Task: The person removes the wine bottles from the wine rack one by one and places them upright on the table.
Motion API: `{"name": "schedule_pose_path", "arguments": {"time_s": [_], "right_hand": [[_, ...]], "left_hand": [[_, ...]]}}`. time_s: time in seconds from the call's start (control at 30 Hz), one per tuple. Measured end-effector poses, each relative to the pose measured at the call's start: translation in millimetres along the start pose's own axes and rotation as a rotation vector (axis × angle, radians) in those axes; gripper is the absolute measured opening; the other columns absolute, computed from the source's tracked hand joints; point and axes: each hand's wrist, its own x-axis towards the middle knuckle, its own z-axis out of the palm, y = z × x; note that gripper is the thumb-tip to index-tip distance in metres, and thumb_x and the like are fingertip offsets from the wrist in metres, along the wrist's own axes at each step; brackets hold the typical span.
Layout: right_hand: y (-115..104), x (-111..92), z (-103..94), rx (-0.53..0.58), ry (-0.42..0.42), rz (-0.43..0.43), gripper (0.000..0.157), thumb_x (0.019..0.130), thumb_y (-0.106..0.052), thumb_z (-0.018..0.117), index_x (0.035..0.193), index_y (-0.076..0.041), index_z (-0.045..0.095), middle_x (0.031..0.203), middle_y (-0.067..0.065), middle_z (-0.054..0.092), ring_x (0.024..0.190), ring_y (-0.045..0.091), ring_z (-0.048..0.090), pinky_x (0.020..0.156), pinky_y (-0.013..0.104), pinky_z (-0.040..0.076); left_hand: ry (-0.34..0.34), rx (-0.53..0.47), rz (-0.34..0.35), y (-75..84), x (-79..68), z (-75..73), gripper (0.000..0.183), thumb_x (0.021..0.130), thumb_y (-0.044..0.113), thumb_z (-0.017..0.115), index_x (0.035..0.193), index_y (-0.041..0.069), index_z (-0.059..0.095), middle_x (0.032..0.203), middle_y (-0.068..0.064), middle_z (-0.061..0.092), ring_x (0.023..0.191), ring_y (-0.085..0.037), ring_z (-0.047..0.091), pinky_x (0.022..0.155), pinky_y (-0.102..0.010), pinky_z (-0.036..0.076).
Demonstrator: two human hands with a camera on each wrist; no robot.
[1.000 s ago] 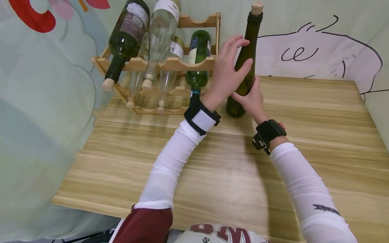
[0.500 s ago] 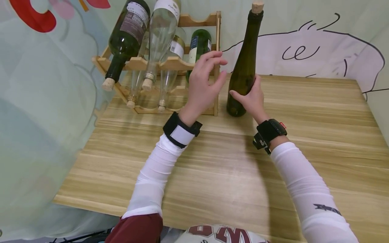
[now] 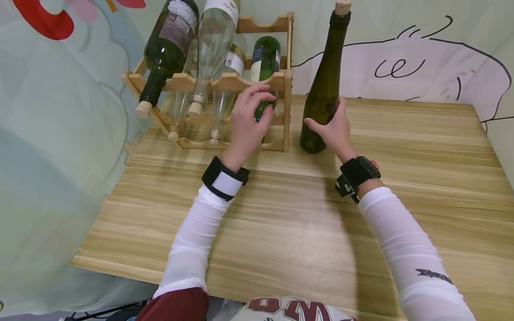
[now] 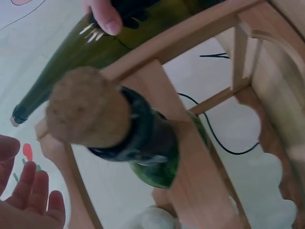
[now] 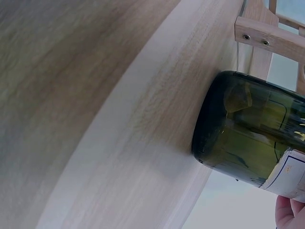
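My right hand (image 3: 336, 130) grips a dark green wine bottle (image 3: 324, 84) low on its body, thumb across the front. The bottle stands upright, corked, just right of the wooden wine rack (image 3: 287, 111). In the right wrist view its base (image 5: 224, 119) is close to the tabletop and a pale label shows. My left hand (image 3: 250, 120) is in front of the rack, fingers loosely bent, overlapping the neck of a smaller green bottle (image 3: 266, 52) lying in it. From the left wrist, that bottle's cork (image 4: 88, 107) shows large, with my left fingers (image 4: 29, 191) apart from it.
Also in the rack are a dark labelled bottle (image 3: 165, 49) and several clear bottles, among them an upper one (image 3: 214, 42), corks pointing toward me. The rack stands at the back left of the wooden table (image 3: 281, 223). A printed curtain (image 3: 401, 67) hangs behind.
My left hand has left the dark green bottle's neck and moved left to the front of the rack. The right hand keeps its grip, and the bottle stays in place.
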Motion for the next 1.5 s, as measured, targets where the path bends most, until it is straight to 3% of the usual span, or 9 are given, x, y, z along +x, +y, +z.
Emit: {"name": "schedule_pose_path", "arguments": {"time_s": [0.27, 0.47, 0.63, 0.83, 0.97, 1.17, 1.33, 1.5], "right_hand": [[0.1, 0.0, 0.8, -0.013, 0.012, 0.0, 0.087, 0.067, -0.047, 0.069, 0.132, -0.016, 0.019, 0.127, 0.009, 0.04, 0.114, 0.021, 0.043, 0.095, 0.037, 0.036], [-0.7, -0.7, 0.5, -0.016, 0.017, 0.006, 0.087, 0.067, -0.047, 0.069, 0.132, -0.017, 0.02, 0.126, 0.008, 0.04, 0.114, 0.022, 0.043, 0.094, 0.038, 0.036], [0.0, -0.9, 0.6, -0.015, 0.021, 0.004, 0.087, 0.067, -0.047, 0.069, 0.132, -0.017, 0.02, 0.126, 0.008, 0.041, 0.113, 0.021, 0.044, 0.094, 0.038, 0.037], [0.6, -0.4, 0.4, -0.008, 0.012, 0.004, 0.087, 0.067, -0.047, 0.069, 0.132, -0.017, 0.02, 0.126, 0.008, 0.04, 0.113, 0.021, 0.043, 0.095, 0.037, 0.036], [0.5, -0.2, 0.3, -0.013, 0.013, 0.007, 0.087, 0.067, -0.047, 0.069, 0.132, -0.016, 0.02, 0.126, 0.008, 0.041, 0.113, 0.021, 0.043, 0.095, 0.037, 0.036], [-0.3, -0.3, 0.4, -0.018, 0.01, 0.009, 0.088, 0.066, -0.048, 0.069, 0.132, -0.017, 0.019, 0.126, 0.008, 0.041, 0.113, 0.021, 0.043, 0.094, 0.038, 0.036], [1.4, -0.5, 0.1, -0.007, 0.001, -0.003, 0.089, 0.066, -0.048, 0.07, 0.133, -0.016, 0.019, 0.126, 0.008, 0.041, 0.112, 0.021, 0.043, 0.094, 0.038, 0.036], [1.7, -0.4, -2.1, 0.007, -0.018, -0.015, 0.09, 0.067, -0.048, 0.07, 0.134, -0.017, 0.018, 0.126, 0.008, 0.04, 0.113, 0.02, 0.043, 0.094, 0.037, 0.036]], "left_hand": [[-0.044, 0.091, -0.029, -20.3, -17.7, -4.6, 0.016, 0.083, -0.004, 0.049, 0.091, -0.002, 0.063, 0.109, -0.016, 0.056, 0.104, -0.026, 0.051, 0.087, -0.031, 0.042], [-0.1, 0.169, -0.013, -34.8, -29.9, -7.1, 0.03, 0.081, -0.013, 0.041, 0.1, -0.001, 0.061, 0.113, -0.016, 0.054, 0.104, -0.027, 0.051, 0.086, -0.032, 0.043], [-0.2, 0.271, 0.026, -43.6, -38.1, -9.3, 0.048, 0.073, -0.02, 0.041, 0.113, 0.004, 0.056, 0.122, -0.017, 0.048, 0.105, -0.029, 0.051, 0.09, -0.037, 0.041], [-0.346, 0.41, 0.108, -56.4, -46.9, -8.3, 0.064, 0.072, -0.016, 0.053, 0.126, 0.017, 0.045, 0.133, -0.016, 0.038, 0.112, -0.032, 0.046, 0.094, -0.047, 0.037], [-0.408, 0.428, 0.128, -63.4, -51.4, -5.3, 0.068, 0.072, -0.015, 0.056, 0.126, 0.023, 0.043, 0.137, -0.015, 0.033, 0.121, -0.032, 0.038, 0.092, -0.049, 0.038], [-0.301, 0.314, 0.085, -68.6, -57.4, 7.0, 0.048, 0.077, -0.015, 0.054, 0.114, 0.016, 0.054, 0.136, -0.015, 0.036, 0.122, -0.033, 0.038, 0.096, -0.045, 0.036], [-0.187, 0.258, 0.045, -69.3, -62.3, 17.4, 0.025, 0.083, 0.004, 0.057, 0.106, 0.013, 0.058, 0.133, -0.015, 0.041, 0.12, -0.033, 0.04, 0.095, -0.044, 0.038], [-0.143, 0.231, 0.023, -70.6, -63.1, 23.2, 0.02, 0.085, 0.009, 0.057, 0.104, 0.013, 0.059, 0.133, -0.013, 0.041, 0.12, -0.032, 0.04, 0.095, -0.044, 0.037]]}}
